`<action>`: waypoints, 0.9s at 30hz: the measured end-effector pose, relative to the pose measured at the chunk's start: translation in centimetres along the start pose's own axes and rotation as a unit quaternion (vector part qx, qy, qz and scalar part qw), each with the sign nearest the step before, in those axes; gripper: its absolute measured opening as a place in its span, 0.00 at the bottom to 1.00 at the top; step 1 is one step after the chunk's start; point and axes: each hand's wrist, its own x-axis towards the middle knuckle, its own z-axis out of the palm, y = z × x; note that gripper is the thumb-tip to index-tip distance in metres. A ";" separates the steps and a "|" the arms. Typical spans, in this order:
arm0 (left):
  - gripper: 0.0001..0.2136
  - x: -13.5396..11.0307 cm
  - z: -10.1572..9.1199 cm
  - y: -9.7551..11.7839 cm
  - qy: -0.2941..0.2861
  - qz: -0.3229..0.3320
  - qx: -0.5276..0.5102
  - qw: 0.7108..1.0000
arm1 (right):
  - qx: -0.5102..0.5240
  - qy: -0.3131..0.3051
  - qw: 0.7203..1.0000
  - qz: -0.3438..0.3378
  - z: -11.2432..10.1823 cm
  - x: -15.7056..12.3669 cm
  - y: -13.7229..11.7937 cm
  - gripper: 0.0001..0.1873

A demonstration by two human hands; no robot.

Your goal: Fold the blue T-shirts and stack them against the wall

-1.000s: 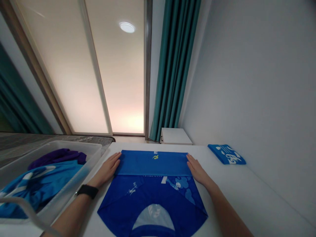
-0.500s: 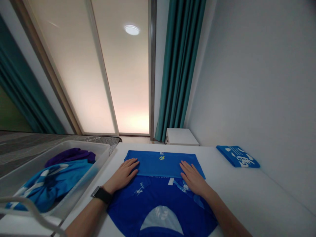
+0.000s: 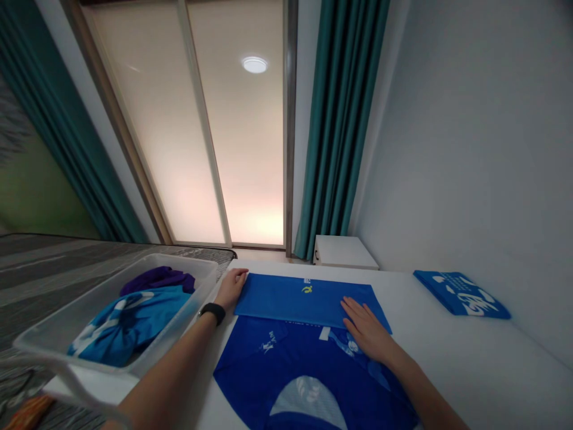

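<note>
A blue T-shirt (image 3: 308, 352) lies on the white table in front of me, its far part folded over into a lighter blue band with a small yellow print. My left hand (image 3: 231, 286), with a black watch on the wrist, is at the band's far left corner, fingers closed together at the fabric edge; the fingertips are partly hidden. On the right end of the band, my right hand (image 3: 364, 325) rests flat with its fingers stretched out.
Left of the table stands a translucent plastic bin (image 3: 156, 358) holding blue clothing (image 3: 138, 322) and purple clothing (image 3: 159, 279). A folded blue garment (image 3: 461, 292) with white print lies by the wall. Behind the table is a white cabinet (image 3: 344, 251).
My left hand has moved from lying flat on the band to its far left corner, and its fingers have closed. The right hand stays on the band. The view has shifted left.
</note>
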 end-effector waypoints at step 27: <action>0.14 1.7 0.3 0.2 -0.058 -0.012 -0.030 0.998 | 0.010 0.016 1.000 0.006 0.4 0.0 0.2 0.31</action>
